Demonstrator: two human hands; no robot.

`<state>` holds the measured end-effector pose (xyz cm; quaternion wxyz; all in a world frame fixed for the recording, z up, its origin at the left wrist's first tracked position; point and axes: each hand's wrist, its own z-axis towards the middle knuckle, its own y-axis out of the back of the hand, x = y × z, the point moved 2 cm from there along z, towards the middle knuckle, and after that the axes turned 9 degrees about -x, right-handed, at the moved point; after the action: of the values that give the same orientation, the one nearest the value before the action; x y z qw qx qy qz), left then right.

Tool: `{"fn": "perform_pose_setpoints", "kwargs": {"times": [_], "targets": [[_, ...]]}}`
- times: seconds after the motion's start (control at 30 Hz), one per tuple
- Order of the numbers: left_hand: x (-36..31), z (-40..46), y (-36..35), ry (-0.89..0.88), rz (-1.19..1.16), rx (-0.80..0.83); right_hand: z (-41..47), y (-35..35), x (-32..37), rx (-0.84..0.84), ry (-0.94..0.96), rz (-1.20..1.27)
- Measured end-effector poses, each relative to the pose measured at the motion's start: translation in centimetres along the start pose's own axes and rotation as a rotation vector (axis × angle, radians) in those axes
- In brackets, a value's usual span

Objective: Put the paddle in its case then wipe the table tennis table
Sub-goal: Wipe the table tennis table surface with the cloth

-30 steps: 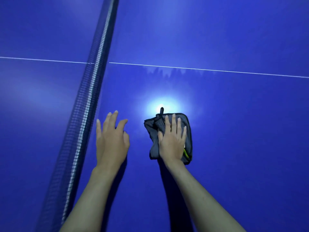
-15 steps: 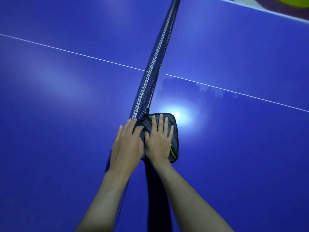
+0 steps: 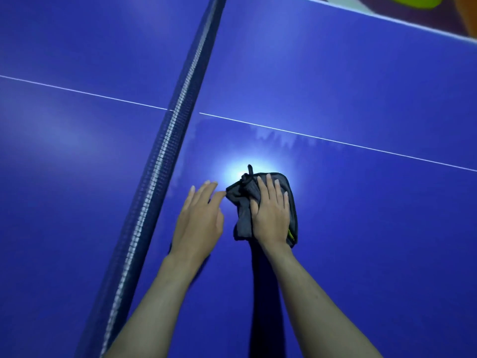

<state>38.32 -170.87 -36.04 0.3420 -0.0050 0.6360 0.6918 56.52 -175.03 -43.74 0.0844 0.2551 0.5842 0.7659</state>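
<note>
The right hand is pressing flat, fingers straight and released, on a folded grey cloth that is lying on the blue table tennis table, just at five o'clock from a bright glare spot on the surface. The left hand is lying at nine o'clock from the cloth, fingers straight and relaxed, grasping nothing, its fingertips just beside the cloth's crumpled left edge, though I cannot tell whether they are touching it. The net is running from twelve o'clock towards seven o'clock, left of both hands, crossing a white line that is stretching from nine towards three o'clock.
</note>
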Motion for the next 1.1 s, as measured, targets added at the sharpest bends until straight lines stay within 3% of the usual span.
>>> {"fn": "perform_pose_setpoints", "kwargs": {"times": [0.37, 0.67, 1.1], "targets": [[-16.3, 2.2, -9.7, -0.077, -0.088, 0.062, -0.5, 7.6, -22.5, -0.042, -0.203, -0.014], [-24.6, 3.2, -15.8, -0.056, -0.09, 0.082, -1.7, 12.7, -37.5, -0.011, -0.279, -0.03], [-24.2, 4.4, -17.5, 0.028, -0.114, 0.085, 10.2, 10.3, -39.6, -0.078, -0.308, -0.087]]}}
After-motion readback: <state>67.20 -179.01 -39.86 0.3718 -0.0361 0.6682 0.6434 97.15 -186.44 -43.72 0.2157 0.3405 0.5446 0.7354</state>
